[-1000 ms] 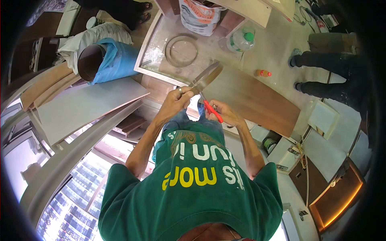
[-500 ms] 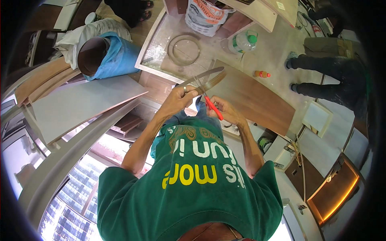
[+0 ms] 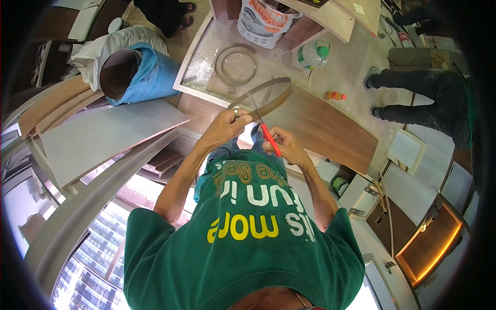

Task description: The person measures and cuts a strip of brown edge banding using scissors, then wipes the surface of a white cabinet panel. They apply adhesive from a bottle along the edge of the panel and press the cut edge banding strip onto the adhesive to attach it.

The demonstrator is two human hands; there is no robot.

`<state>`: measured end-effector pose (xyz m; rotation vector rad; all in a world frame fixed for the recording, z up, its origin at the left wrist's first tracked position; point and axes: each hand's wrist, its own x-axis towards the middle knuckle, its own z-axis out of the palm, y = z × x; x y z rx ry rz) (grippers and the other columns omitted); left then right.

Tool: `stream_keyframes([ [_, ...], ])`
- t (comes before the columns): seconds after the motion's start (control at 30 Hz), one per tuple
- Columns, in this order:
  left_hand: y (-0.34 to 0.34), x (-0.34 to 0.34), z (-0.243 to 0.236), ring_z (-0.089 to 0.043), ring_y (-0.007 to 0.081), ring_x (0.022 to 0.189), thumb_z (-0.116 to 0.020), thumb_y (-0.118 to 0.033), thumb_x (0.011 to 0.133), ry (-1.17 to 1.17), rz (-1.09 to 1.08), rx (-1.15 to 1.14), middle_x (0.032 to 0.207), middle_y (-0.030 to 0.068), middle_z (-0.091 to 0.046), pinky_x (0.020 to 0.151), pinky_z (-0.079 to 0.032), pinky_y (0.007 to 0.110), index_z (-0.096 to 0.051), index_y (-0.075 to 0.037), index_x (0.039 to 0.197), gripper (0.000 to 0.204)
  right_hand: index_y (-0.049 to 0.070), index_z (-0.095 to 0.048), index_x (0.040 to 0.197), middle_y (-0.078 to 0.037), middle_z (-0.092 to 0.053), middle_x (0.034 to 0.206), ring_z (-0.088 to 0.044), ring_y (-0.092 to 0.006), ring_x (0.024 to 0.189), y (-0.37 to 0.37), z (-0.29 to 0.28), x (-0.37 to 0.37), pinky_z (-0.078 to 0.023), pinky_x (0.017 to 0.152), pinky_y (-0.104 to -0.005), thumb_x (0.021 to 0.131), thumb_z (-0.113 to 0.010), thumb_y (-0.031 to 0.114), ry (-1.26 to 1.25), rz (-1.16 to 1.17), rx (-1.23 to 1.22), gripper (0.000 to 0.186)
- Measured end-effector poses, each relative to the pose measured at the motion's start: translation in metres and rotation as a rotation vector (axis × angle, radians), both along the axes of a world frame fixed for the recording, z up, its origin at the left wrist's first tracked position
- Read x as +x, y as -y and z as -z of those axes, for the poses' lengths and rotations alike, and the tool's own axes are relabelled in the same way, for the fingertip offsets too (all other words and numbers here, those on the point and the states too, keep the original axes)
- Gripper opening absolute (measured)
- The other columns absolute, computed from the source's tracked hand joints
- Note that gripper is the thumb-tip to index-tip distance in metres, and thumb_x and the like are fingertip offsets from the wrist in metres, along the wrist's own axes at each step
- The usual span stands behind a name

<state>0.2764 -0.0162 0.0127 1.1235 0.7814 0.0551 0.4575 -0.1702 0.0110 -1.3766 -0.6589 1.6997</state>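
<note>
Head view: left hand (image 3: 227, 125) grip pinches a curved brown strip (image 3: 266, 95) held up in the air; right hand (image 3: 287, 147) grip closed on a red-handled tool (image 3: 264, 132) against it. Risk: thin strip flexes, the tool slips toward the fingers.

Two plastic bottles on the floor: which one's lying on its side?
The small orange bottle, lying flat beside the brown board. The larger clear bottle with the green cap stands nearer the white sack.
</note>
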Motion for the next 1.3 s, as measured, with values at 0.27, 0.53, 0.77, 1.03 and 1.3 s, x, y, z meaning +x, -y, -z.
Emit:
stream_keyframes([
  [0.27,0.003,-0.003,0.007,-0.037,0.0044,0.057,-0.056,-0.032,0.096,-0.058,0.001,0.077,0.063,-0.0060,-0.045,0.051,-0.029,0.023,-0.068,-0.002,0.101,0.033,0.005,-0.057,0.084,-0.002,-0.062,0.069,-0.056,-0.0072,0.060,-0.002,0.038,-0.005,-0.042,0.055,-0.0225,0.085,-0.073,0.019,0.117,0.043,0.006,0.021],
  [0.53,-0.017,-0.043,-0.039,-0.039,0.0070,0.058,-0.043,-0.027,0.101,-0.015,-0.367,0.026,0.066,-0.0038,-0.043,0.058,-0.036,0.022,-0.053,0.000,0.120,0.034,0.002,-0.061,0.084,-0.016,-0.066,0.074,-0.064,-0.0262,0.067,0.054,0.275,0.038,-0.050,0.062,-0.0362,0.083,-0.067,0.025,0.773,0.371,-0.126,0.023],
  [0.77,-0.017,-0.040,-0.092,-0.046,0.0119,0.062,-0.039,-0.022,0.102,0.067,-0.462,-0.024,0.071,0.0025,-0.046,0.073,-0.050,0.033,-0.044,-0.001,0.128,0.033,-0.003,-0.060,0.080,-0.025,-0.062,0.073,-0.061,-0.0427,0.068,0.154,0.432,0.078,-0.045,0.061,-0.0500,0.088,-0.057,0.030,1.188,0.353,-0.346,0.034],
  [1.03,-0.025,-0.005,-0.121,-0.050,0.0127,0.068,-0.044,-0.026,0.102,0.200,-0.408,0.105,0.080,0.0038,-0.049,0.077,-0.051,0.035,-0.041,-0.007,0.130,0.034,0.000,-0.064,0.106,-0.023,-0.064,0.107,-0.060,-0.0373,0.102,0.057,0.315,0.038,-0.049,0.088,-0.0440,0.087,-0.064,0.025,1.259,0.367,-0.068,0.032],
  [1.3,-0.047,0.029,-0.130,-0.063,0.0245,0.086,-0.037,-0.013,0.104,0.433,-0.364,0.542,0.094,0.0160,-0.061,0.094,-0.047,0.048,-0.040,-0.003,0.127,0.026,0.010,-0.058,0.124,-0.016,-0.061,0.115,-0.060,-0.0244,0.104,-0.089,0.006,-0.087,-0.048,0.082,-0.0354,0.095,-0.056,0.030,0.077,0.046,0.549,0.035],
])
